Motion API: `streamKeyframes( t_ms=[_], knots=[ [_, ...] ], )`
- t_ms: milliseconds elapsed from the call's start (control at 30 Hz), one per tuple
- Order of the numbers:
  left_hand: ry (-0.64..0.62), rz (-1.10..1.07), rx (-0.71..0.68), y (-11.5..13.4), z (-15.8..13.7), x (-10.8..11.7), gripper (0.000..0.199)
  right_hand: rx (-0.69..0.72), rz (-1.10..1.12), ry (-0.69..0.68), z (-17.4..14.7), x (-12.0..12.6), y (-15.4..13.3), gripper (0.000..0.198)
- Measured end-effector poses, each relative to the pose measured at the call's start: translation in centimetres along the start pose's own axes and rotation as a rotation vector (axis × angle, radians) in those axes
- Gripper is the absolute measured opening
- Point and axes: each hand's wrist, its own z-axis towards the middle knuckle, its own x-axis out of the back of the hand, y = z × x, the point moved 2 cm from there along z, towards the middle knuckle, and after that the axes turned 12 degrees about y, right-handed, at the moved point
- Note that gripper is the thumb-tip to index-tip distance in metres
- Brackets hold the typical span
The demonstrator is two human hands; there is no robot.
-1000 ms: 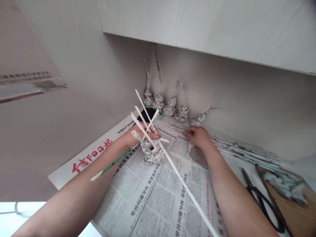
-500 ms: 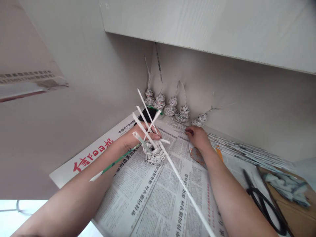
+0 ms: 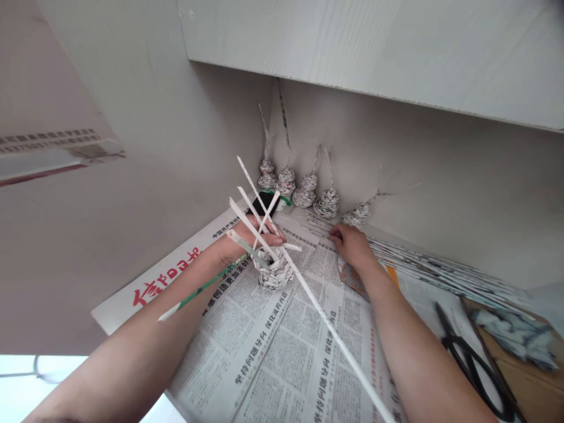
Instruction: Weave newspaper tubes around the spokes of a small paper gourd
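My left hand (image 3: 259, 230) is closed on a small woven paper basket (image 3: 274, 275), at its upper rim. Several rolled paper tubes stick up from the weave, and one long white paper tube (image 3: 326, 320) runs down to the lower right. A green-and-white tube (image 3: 198, 296) points to the lower left. My right hand (image 3: 350, 239) is at the back, fingers pinched together over a bundle of thin rolled-paper sticks (image 3: 423, 264). What lies between those fingertips is too small to make out.
Newspaper (image 3: 282, 352) covers the work surface. Several gourd-shaped woven paper pieces (image 3: 306, 189) stand along the back wall. A black phone-like object (image 3: 267, 201) is behind my left hand. Black scissors (image 3: 469, 361) and a crumpled cloth (image 3: 515, 335) lie at the right. A shelf board (image 3: 374, 53) hangs overhead.
My left hand and the woven basket have shifted slightly to the left, their upright tubes leaning a little further left. My right hand stays in nearly the same place, over the sticks.
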Motion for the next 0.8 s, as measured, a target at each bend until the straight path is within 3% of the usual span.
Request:
streamKeyframes(
  t_ms=[233, 433, 567, 800],
  knots=[
    [-0.038, 0.067, -0.007, -0.9, 0.1, 0.4, 0.027, -0.004, 0.070, -0.006, 0.1, -0.2, 0.1, 0.010],
    [0.049, 0.080, -0.022, -0.3, -0.3, 0.5, 0.028, 0.015, 0.143, 0.114, 0.3, 0.9, -0.1, 0.015],
    [0.101, 0.065, -0.066, 0.2, -0.2, 0.8, 0.024, 0.070, 0.295, 0.221, 0.7, 4.0, -1.3, 0.019],
    [0.251, -0.066, -0.082, 0.0, 0.4, 1.8, 0.022, 0.165, 0.375, 0.268, 0.2, 11.0, -4.6, 0.020]
  ],
)
